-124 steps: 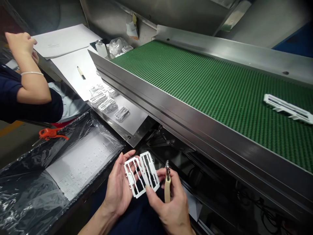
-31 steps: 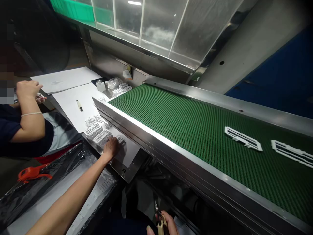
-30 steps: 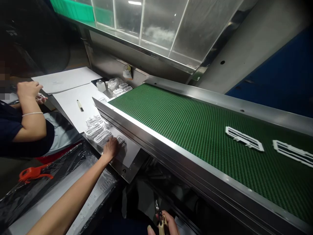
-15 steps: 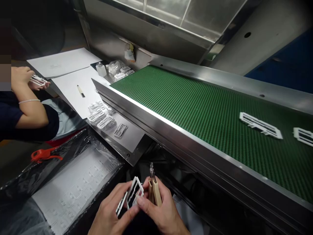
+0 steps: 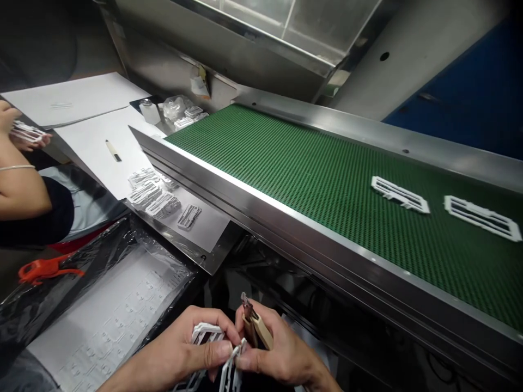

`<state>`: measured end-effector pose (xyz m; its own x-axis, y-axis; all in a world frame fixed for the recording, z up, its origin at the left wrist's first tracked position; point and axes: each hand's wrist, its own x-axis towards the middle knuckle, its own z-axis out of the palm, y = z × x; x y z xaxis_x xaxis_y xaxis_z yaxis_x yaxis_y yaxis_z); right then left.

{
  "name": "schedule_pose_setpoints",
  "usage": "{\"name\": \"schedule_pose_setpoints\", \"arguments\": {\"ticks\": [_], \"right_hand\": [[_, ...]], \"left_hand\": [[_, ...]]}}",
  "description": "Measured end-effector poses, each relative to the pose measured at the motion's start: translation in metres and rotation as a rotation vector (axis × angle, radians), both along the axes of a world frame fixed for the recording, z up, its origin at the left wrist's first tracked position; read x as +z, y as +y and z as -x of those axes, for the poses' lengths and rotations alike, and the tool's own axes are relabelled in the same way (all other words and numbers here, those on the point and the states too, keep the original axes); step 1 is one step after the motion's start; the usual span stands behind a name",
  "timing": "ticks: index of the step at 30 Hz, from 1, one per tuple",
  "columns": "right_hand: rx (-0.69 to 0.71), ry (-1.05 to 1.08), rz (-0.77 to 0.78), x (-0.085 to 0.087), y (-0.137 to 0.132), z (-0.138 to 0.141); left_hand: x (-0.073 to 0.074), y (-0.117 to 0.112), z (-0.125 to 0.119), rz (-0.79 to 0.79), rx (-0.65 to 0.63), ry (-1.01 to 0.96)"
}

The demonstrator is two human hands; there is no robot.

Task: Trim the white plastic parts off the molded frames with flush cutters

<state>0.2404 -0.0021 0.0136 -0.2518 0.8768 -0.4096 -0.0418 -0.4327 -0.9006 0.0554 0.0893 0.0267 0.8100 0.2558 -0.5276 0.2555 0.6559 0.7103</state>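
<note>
My left hand is closed around a white plastic frame, its thumb lying across the front. A second white plastic frame hangs between my hands, with both thumbs at its upper end. My right hand is closed on a pair of nippers with beige handles, jaws pointing up and away from me. The right thumb and fingertips also touch the second frame. The lower parts of both frames run out of view or behind my fingers.
A green conveyor belt with a metal side rail carries two white frames. Stacked white frames and a knife lie on the table. A black-lined bin and red clamp are left. A co-worker's arm reaches in.
My hands have turned the frames: one now hangs lower between the thumbs. The nippers have tilted left. Both frames on the belt appear farther left, and the whole view has shifted.
</note>
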Motion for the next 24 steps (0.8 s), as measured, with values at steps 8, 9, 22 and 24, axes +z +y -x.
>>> {"name": "schedule_pose_setpoints", "arguments": {"ticks": [8, 9, 22, 24], "right_hand": [[-0.108, 0.195, 0.087, -0.016, -0.012, 0.019], [-0.108, 0.188, 0.088, -0.015, -0.012, 0.02], [-0.135, 0.306, 0.117, -0.009, -0.014, 0.027], [-0.102, 0.203, 0.094, -0.003, -0.016, 0.022]], "left_hand": [[0.002, -0.005, 0.002, -0.19, -0.17, 0.148], [0.004, -0.003, 0.002, -0.289, -0.207, 0.167], [0.008, -0.021, 0.017, -0.757, -0.126, 0.047], [0.008, -0.02, 0.018, -0.697, -0.14, 0.048]]}}
